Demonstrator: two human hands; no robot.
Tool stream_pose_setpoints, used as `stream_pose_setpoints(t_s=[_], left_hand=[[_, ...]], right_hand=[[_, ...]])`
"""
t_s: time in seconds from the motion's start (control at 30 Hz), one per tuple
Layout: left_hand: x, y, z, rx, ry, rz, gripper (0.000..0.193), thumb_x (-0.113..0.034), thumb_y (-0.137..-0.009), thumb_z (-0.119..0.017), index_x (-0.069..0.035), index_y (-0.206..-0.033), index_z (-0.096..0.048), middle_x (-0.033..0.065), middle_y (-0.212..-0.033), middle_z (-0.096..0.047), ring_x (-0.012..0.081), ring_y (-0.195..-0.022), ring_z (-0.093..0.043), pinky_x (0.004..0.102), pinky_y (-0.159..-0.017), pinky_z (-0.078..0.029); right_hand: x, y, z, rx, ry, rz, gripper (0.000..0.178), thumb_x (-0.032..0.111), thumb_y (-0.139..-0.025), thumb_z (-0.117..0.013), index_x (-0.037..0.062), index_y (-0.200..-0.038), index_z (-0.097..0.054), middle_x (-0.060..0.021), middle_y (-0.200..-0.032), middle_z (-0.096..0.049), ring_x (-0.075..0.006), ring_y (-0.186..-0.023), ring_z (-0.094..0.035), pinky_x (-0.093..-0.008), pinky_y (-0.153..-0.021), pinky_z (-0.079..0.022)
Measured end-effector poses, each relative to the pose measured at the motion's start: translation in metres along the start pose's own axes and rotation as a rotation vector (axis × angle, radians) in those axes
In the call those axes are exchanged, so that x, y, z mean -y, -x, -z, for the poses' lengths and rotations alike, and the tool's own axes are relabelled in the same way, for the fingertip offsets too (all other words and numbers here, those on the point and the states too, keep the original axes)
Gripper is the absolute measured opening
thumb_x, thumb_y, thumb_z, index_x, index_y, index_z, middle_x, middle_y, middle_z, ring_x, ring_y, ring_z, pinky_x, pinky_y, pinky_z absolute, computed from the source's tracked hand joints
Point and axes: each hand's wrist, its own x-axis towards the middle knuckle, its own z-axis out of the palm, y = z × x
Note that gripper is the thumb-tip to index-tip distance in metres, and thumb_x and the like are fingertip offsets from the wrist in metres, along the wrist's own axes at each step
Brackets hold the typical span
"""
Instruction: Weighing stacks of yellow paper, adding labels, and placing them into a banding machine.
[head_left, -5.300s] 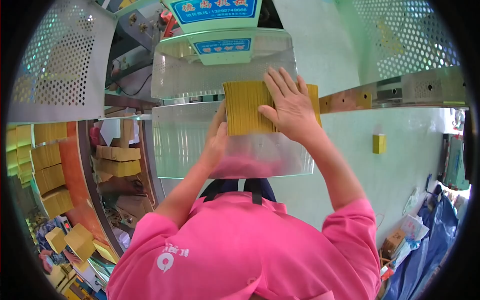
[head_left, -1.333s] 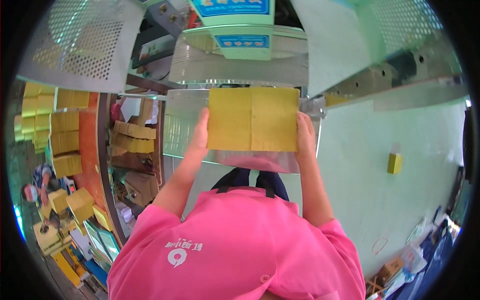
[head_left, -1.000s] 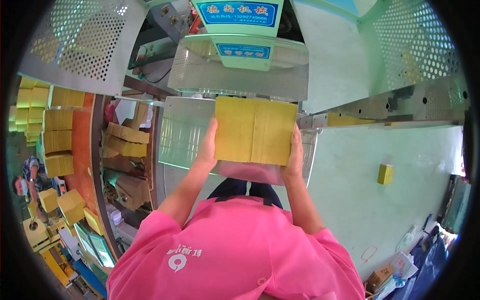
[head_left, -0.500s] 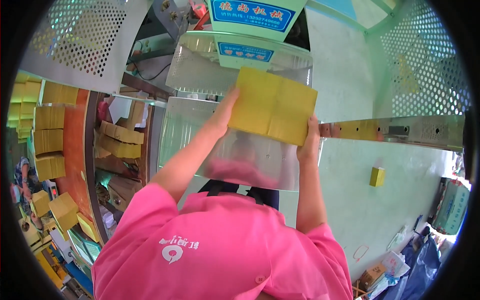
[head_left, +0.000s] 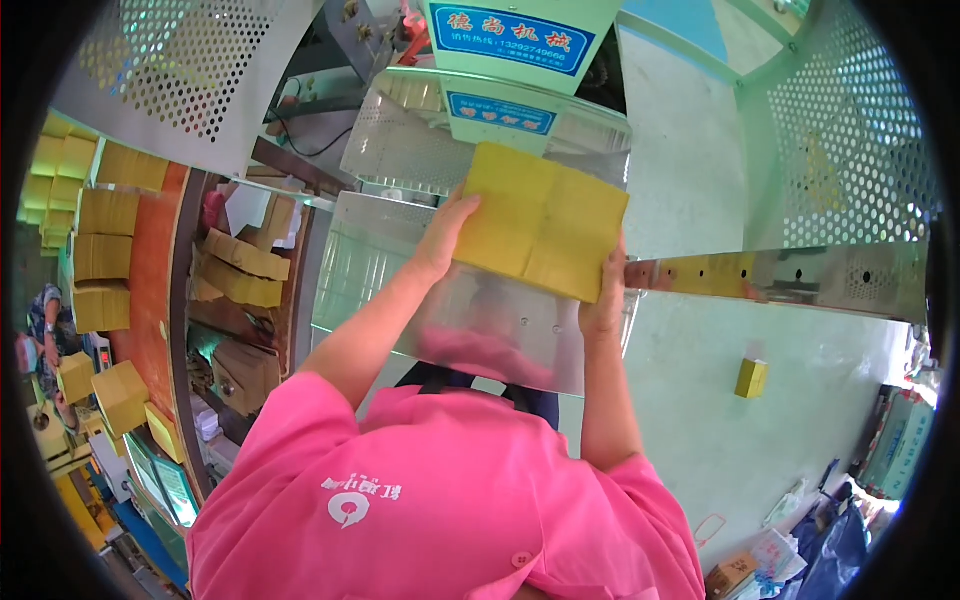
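Observation:
A thick stack of yellow paper (head_left: 543, 222), with a line across its middle, is held level between my two hands. At its left edge my left hand (head_left: 450, 232) grips, thumb on top and the other fingers mostly hidden. My right hand (head_left: 604, 298) clasps the near right corner, its fingers partly behind the paper. Beneath the stack lies a shiny metal table (head_left: 470, 325), which reflects pink. Just beyond stands a green machine (head_left: 505, 85) with a blue label and a clear or polished guard (head_left: 400, 140) at its front.
A metal bar with holes (head_left: 720, 272) juts out to the right. Perforated panels (head_left: 840, 150) flank the machine. On the left, a reddish table (head_left: 150, 290) bears several yellow stacks (head_left: 103, 258), with another person (head_left: 48, 335) past it. A small yellow block (head_left: 751, 378) sits on the floor.
The yellow stack has tilted slightly, its right side turning down toward me. Both hands keep their hold. The whole view has shifted a little.

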Motion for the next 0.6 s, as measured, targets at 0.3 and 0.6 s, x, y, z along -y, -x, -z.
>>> stream_pose_setpoints(t_s=[0.3, 0.6], left_hand=[[0.013, 0.005, -0.011, -0.044, 0.061, 0.061, 0.053, -0.028, -0.097, -0.054, -0.006, -0.143, -0.042, 0.0054, -0.133, -0.054, 0.0161, -0.125, -0.049, 0.0321, -0.105, -0.038], [0.017, 0.003, 0.001, -0.043, -0.017, 0.087, 0.047, -0.034, -0.097, -0.058, -0.006, -0.134, -0.047, 0.0041, -0.123, -0.059, 0.0138, -0.117, -0.053, 0.0306, -0.100, -0.040]], right_hand=[[0.007, 0.001, 0.005, -0.011, -0.142, -0.015, 0.062, 0.035, -0.100, -0.050, 0.0059, -0.152, -0.031, -0.0067, -0.149, -0.040, -0.0202, -0.137, -0.037, -0.0357, -0.112, -0.031], [-0.001, 0.001, 0.009, -0.056, -0.145, -0.042, 0.055, 0.035, -0.104, -0.045, 0.0054, -0.149, -0.036, -0.0071, -0.145, -0.045, -0.0208, -0.134, -0.041, -0.0362, -0.111, -0.034]])
